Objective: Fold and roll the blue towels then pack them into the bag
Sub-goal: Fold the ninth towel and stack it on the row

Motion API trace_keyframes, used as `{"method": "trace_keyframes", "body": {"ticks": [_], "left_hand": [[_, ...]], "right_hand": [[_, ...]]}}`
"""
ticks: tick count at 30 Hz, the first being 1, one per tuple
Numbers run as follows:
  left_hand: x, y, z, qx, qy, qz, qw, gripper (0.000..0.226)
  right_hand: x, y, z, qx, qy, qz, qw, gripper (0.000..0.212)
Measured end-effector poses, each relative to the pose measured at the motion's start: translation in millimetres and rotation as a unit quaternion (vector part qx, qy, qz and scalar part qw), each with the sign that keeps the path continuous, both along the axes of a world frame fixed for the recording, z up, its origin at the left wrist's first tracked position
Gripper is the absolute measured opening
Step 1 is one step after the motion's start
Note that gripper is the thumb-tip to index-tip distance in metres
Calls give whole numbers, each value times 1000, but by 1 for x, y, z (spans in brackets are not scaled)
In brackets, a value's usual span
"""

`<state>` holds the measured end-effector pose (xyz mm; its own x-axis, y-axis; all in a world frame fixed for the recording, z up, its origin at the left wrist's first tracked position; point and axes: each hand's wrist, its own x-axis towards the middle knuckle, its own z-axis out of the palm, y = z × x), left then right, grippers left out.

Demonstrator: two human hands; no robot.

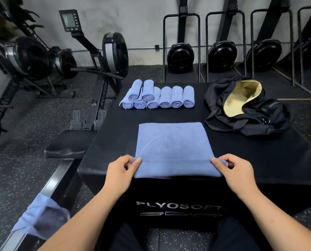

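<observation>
A folded blue towel [172,144] lies flat on the black plyo box [259,160], its near edge turned over into a short roll. My left hand [122,169] pinches the left end of that rolled edge. My right hand [236,169] pinches the right end. Several rolled blue towels [158,96] are stacked at the far side of the box. To their right a black bag [245,107] lies open, showing a yellow lining.
More blue towels [40,218] hang over a rowing machine rail at the lower left. Rowing machines [105,57] stand on the left, and several are stored upright along the back wall. The rubber floor surrounds the box.
</observation>
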<state>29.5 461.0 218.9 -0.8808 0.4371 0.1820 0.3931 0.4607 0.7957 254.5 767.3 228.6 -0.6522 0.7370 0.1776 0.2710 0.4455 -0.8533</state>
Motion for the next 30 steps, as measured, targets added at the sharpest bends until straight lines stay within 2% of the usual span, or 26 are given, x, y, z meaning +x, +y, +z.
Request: {"method": "trace_keyframes", "body": {"ticks": [5, 8, 10, 13, 16, 18, 23, 30], "left_hand": [[-5, -4, 18, 15, -36, -34, 999, 53], [-20, 18, 39, 52, -75, -15, 996, 56], [-32, 36, 43, 62, -99, 11, 993, 46], [-42, 51, 36, 35, -133, 23, 990, 18], [-38, 46, 28, 40, -143, 2, 989, 22], [-35, 37, 24, 47, -115, -28, 992, 18], [-28, 19, 13, -24, -66, -58, 996, 17], [-48, 21, 24, 12, -70, -63, 995, 23]], "right_hand": [[6, 5, 17, -43, 4, 41, 998, 19], [-22, 17, 34, -102, 42, 9, 994, 25], [-45, 28, 41, -125, 46, -16, 991, 23], [-68, 42, 33, -97, -8, -10, 995, 13], [-62, 44, 19, -75, -67, 21, 995, 16], [-49, 39, 17, -62, -54, 46, 996, 16], [-28, 20, 11, -6, -59, 60, 996, 23], [-36, 23, 12, 6, -7, 6, 1000, 25]]}}
